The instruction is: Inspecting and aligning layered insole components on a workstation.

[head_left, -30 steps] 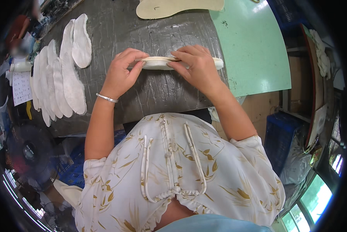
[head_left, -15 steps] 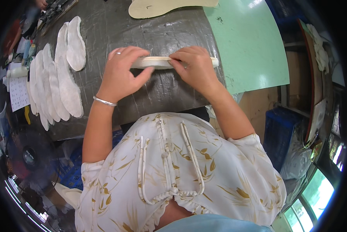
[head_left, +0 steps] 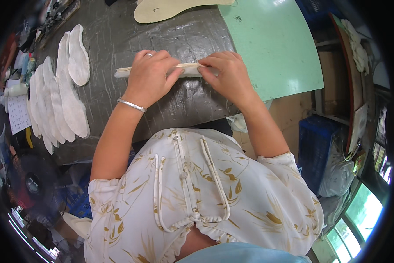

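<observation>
An insole (head_left: 190, 71), seen nearly edge-on, is held crosswise above the dark table. It shows a cream layer on top of a white fluffy one. My left hand (head_left: 152, 78) grips it near its left part, and that end pokes out past the knuckles. At the other end, the fingers and thumb of my right hand (head_left: 228, 75) pinch its edge and hide the tip. To the left, several white fluffy insoles (head_left: 74, 107) lie overlapping, with a few more (head_left: 79, 57) just beyond them.
A large cream sole-shaped piece (head_left: 175, 10) lies at the far side of the dark table covering (head_left: 118, 39). A green board (head_left: 278, 52) adjoins on the right. A fan (head_left: 32, 182) stands at lower left, a blue crate (head_left: 317, 151) at right.
The insole has shifted leftward through my hands: its left end now shows beyond my left hand, while its right end no longer sticks out past my right. The view has turned slightly.
</observation>
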`<action>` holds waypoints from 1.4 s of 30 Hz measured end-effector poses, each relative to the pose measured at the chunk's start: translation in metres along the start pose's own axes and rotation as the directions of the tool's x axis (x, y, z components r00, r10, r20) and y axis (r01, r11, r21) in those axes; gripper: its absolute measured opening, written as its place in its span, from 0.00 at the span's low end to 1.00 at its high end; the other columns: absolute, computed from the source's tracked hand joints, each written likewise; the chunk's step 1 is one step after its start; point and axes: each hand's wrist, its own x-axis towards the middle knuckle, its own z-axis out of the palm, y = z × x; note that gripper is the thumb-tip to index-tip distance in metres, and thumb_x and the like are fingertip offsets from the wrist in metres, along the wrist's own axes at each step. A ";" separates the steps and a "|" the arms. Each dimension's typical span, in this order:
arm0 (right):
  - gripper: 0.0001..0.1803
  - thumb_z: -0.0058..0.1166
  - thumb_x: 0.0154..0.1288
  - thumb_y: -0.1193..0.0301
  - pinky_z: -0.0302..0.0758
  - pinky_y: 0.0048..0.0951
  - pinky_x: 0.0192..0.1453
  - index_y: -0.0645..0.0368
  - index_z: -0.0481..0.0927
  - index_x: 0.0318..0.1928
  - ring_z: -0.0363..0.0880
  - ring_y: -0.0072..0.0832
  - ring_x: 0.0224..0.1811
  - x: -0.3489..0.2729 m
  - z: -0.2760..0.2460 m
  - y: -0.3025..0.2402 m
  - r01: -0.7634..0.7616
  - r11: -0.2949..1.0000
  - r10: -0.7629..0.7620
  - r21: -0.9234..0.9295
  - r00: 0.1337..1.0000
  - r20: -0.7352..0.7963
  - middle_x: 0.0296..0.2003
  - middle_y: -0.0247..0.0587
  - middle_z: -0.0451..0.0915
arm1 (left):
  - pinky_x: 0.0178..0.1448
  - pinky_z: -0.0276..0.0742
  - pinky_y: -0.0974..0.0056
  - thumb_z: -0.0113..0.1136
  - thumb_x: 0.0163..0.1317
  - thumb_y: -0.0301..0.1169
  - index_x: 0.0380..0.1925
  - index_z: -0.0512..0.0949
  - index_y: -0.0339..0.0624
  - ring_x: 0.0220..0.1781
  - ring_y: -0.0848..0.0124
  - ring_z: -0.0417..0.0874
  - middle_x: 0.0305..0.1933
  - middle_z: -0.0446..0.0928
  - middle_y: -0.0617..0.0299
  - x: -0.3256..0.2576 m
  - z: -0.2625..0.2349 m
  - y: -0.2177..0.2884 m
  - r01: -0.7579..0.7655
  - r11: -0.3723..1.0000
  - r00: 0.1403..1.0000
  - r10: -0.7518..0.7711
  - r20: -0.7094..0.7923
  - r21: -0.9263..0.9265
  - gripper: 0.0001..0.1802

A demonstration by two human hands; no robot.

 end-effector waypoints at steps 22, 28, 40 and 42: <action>0.07 0.65 0.53 0.74 0.77 0.38 0.42 0.59 0.87 0.35 0.81 0.41 0.35 -0.017 -0.020 0.017 -0.189 0.968 0.189 0.166 0.982 0.014 0.31 0.41 0.85 | 0.53 0.69 0.58 0.65 0.59 0.36 0.40 0.83 0.44 0.41 0.59 0.81 0.39 0.82 0.61 0.027 0.026 0.034 -0.084 0.996 0.996 0.083 -0.036 -0.019 0.12; 0.15 0.64 0.60 0.71 0.74 0.29 0.54 0.61 0.84 0.48 0.81 0.30 0.46 -0.042 -0.041 0.035 -0.399 0.838 0.359 0.372 0.917 0.175 0.44 0.43 0.85 | 0.47 0.70 0.60 0.64 0.60 0.34 0.40 0.83 0.46 0.38 0.63 0.81 0.36 0.81 0.63 0.035 0.038 0.043 -0.022 0.996 0.995 0.030 0.096 -0.081 0.10; 0.13 0.61 0.63 0.75 0.76 0.26 0.51 0.60 0.84 0.48 0.81 0.25 0.44 -0.034 -0.041 0.026 -0.245 0.799 0.296 0.549 0.955 -0.004 0.43 0.40 0.85 | 0.46 0.73 0.61 0.62 0.59 0.26 0.41 0.82 0.45 0.39 0.63 0.83 0.38 0.82 0.61 0.040 0.024 0.048 0.032 0.960 0.999 -0.041 -0.028 -0.278 0.09; 0.18 0.58 0.65 0.75 0.75 0.28 0.57 0.62 0.79 0.56 0.79 0.25 0.51 -0.020 -0.047 0.020 -0.192 0.676 0.293 0.712 0.956 -0.020 0.49 0.40 0.83 | 0.47 0.74 0.65 0.61 0.63 0.25 0.43 0.81 0.41 0.40 0.69 0.83 0.39 0.83 0.61 0.037 0.003 0.038 0.091 0.886 0.981 -0.158 -0.111 -0.455 0.09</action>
